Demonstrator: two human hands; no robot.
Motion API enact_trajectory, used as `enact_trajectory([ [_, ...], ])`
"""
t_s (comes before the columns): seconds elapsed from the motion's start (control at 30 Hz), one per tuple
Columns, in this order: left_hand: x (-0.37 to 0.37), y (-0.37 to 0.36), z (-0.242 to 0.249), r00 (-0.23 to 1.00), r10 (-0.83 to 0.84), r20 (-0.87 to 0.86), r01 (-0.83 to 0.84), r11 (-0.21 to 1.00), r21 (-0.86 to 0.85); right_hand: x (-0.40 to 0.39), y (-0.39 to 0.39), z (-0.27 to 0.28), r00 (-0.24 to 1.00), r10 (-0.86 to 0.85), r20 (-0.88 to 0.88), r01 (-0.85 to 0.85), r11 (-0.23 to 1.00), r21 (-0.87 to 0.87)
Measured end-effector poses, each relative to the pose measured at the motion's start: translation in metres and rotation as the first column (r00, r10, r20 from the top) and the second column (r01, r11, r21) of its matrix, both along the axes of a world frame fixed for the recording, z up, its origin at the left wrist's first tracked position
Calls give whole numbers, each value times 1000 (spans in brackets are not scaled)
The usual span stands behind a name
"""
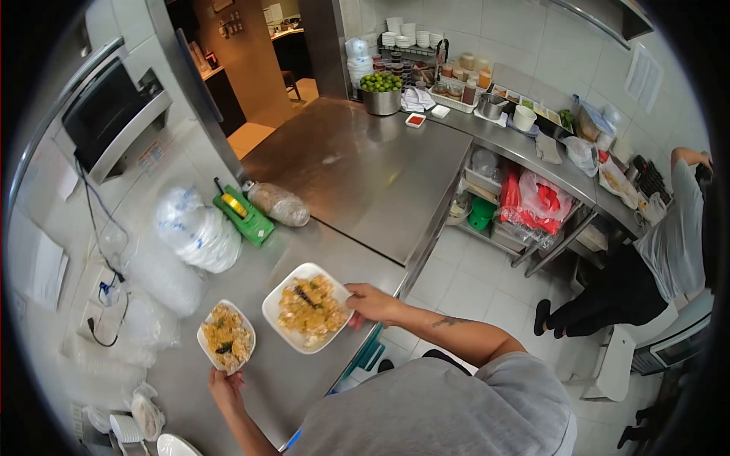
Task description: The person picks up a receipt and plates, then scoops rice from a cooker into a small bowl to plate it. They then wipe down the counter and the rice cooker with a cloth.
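A large white square bowl (271,310) with orange-yellow food and a dark garnish is over the steel counter. My right hand (368,302) grips its right rim, with the thumb on top and the fingers beneath. To its left, a smaller white bowl (252,343) holds similar food with a dark green garnish. My left hand (225,386) grips that bowl at its lower edge. The two bowls are close together but apart. Whether they rest on the counter or are slightly raised, I cannot tell.
A green tape dispenser (243,216), a wrapped roll (280,204) and stacked plastic containers (199,228) line the wall side. A pot of limes (381,93) stands at the back. Another person (673,243) stands at the right by the side counter.
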State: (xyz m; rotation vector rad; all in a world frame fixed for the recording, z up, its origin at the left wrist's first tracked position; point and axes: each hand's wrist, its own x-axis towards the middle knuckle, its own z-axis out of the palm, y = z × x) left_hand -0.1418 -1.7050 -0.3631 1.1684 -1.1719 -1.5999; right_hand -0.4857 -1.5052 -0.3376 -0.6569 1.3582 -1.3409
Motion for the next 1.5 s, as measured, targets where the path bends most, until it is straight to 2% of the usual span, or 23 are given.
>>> enact_trajectory([
  [0.07,-57,-7,15,999,-44,-23,44,999,-9,-44,16,3,996,-58,-61,57,998,-21],
  [0.17,-147,-17,34,989,-137,-62,135,990,-31,-113,39,2,982,-177,-64,180,983,41],
  [0.27,-238,-20,42,958,-254,-130,250,967,-45,-180,59,-12,961,-270,-53,271,963,14],
  [0.33,-303,-19,45,932,-316,-178,312,949,-52,-223,71,-9,954,-285,-93,290,955,56],
  [0.53,-471,-11,17,940,-267,-211,284,957,54,-334,102,-8,957,-273,-104,281,957,75],
  [0.67,-549,-27,-15,952,-255,-172,272,958,85,-397,105,-9,965,-228,-127,240,967,84],
  [0.73,-576,-37,-28,971,-190,-143,203,976,84,-418,98,-8,974,-191,-122,202,976,85],
  [0.83,-609,-56,-34,998,-53,-22,54,997,58,-443,81,-10,982,-141,-129,153,984,90],
  [0.93,-631,-97,-47,998,-63,-27,65,996,67,-462,54,-25,982,-112,-154,128,987,98],
  [1.03,-648,-144,-62,986,-163,-33,165,983,75,-477,26,-45,991,-98,-90,107,990,94],
  [1.07,-647,-142,-51,973,-216,-82,220,974,43,-481,16,-49,993,-100,-58,105,990,96],
  [1.1,-647,-151,-58,982,-190,-10,190,980,51,-483,2,-51,996,-86,-25,88,991,99],
  [1.13,-642,-170,-74,937,-221,270,254,963,-95,-486,-8,-45,998,-64,-11,65,995,80],
  [1.17,-637,-159,-55,875,-79,478,204,955,-215,-487,-18,-41,999,-41,7,41,997,60],
  [1.2,-629,-183,-95,671,408,619,267,646,-715,-488,-31,-44,1000,-24,11,23,997,75],
  [1.23,-608,-164,-83,482,609,630,366,514,-776,-491,-43,-45,1000,-21,7,20,996,83],
  [1.27,-597,-138,-57,298,773,560,497,375,-783,-494,-52,-46,999,-41,-7,41,996,83],
  [1.33,-567,-117,-39,249,520,817,600,580,-551,-496,-70,-54,998,-52,-28,54,996,75],
  [1.37,-560,-116,-44,169,410,896,595,682,-424,-499,-77,-54,995,-88,-41,90,994,63],
  [1.43,-540,-112,-89,372,637,675,564,422,-710,-496,-87,-47,990,-132,-56,134,990,43],
  [1.47,-535,-97,-84,374,578,726,616,430,-660,-496,-94,-50,990,-133,-50,133,991,8],
  [1.5,-533,-79,-76,411,543,732,595,449,-667,-498,-101,-57,991,-125,-43,124,992,-23],
])
